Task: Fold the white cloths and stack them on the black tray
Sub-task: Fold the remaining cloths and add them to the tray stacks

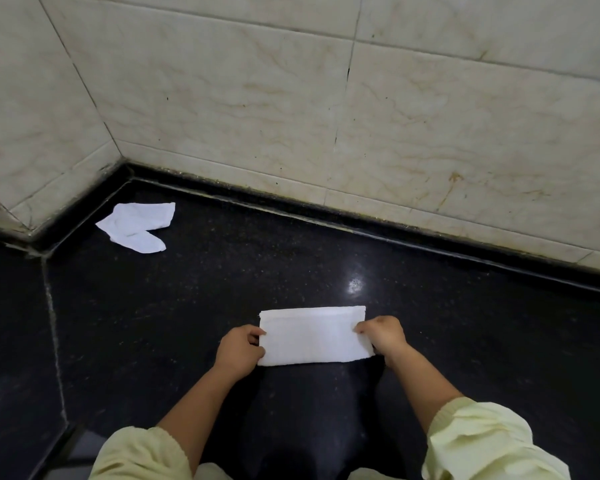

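I'm mid-fold: my left hand (pixel 239 351) and right hand (pixel 383 336) each pinch an end of the folded white cloth (pixel 314 336). Next, I'd carry one end squarely onto the other.

Near centre, folded white cloth (pixel 314 336), flat rectangle, pinched at both short ends; far left, crumpled white cloth (pixel 137 226), well apart.

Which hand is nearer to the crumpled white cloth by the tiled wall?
Left. The left hand is to the right of the crumpled white cloth, closer to the camera; the right hand is farther right, at the other end of the folded white cloth.
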The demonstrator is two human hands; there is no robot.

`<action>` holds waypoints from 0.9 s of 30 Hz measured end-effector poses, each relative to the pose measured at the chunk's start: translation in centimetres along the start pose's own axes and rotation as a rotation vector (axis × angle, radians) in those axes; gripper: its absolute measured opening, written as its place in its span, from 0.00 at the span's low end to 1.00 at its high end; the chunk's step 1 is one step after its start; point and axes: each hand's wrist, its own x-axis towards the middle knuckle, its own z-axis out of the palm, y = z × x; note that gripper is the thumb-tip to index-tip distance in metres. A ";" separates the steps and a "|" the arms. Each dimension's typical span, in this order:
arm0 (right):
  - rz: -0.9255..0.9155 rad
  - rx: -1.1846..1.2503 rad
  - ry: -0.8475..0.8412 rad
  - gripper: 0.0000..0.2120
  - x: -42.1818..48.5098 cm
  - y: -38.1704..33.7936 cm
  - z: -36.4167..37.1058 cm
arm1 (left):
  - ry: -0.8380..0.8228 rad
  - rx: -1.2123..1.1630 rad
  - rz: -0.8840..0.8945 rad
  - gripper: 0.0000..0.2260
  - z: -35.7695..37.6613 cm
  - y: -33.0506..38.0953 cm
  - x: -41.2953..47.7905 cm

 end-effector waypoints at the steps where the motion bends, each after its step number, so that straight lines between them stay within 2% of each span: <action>1: -0.023 -0.004 0.000 0.07 -0.2 -0.3 0.0 | -0.008 -0.007 -0.010 0.17 -0.1 0.0 0.0; 7: -0.246 -0.033 -0.021 0.09 -2.2 -2.7 1.3 | -0.030 -0.007 -0.016 0.20 -0.4 0.0 0.2; 13: -0.348 -0.102 -0.131 0.07 -3.9 -4.2 4.7 | -0.057 -0.038 -0.015 0.22 -0.8 0.0 0.2; 19: -0.334 -0.265 -0.176 0.09 -4.1 -4.1 9.4 | -0.079 -0.077 -0.012 0.21 -1.0 -0.2 0.3; 27: -0.264 -0.282 -0.188 0.08 -3.7 -2.7 13.0 | -0.077 -0.110 0.012 0.20 -0.9 -0.6 0.4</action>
